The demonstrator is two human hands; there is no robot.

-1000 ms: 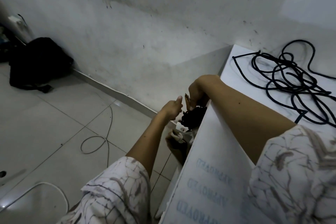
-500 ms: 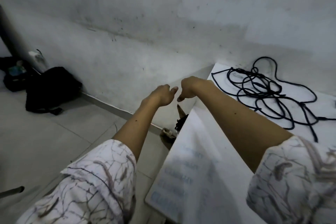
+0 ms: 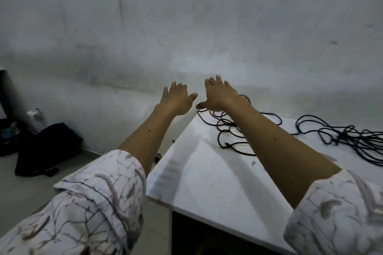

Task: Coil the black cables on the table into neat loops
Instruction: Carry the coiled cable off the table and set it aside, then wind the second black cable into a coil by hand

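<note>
Your 2 hands reach forward side by side, fingers spread, holding nothing: the left hand [image 3: 176,99] hangs past the surface's far left corner, the right hand [image 3: 220,95] above the cables [image 3: 228,130]. The cables sprawl loose over the white surface [image 3: 207,182], a tangle at 12 o'clock and a thicker bundle at 2. A scuffed grey wall [image 3: 186,27] stands behind. A black bag [image 3: 47,147] sits on the floor [image 3: 20,188] at 9.

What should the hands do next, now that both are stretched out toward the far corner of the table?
Probably lower the right hand onto the black cable tangle just beneath it and grip a strand. Both it and the left hand are open, holding nothing, and the cables lie uncoiled on the table.
</note>
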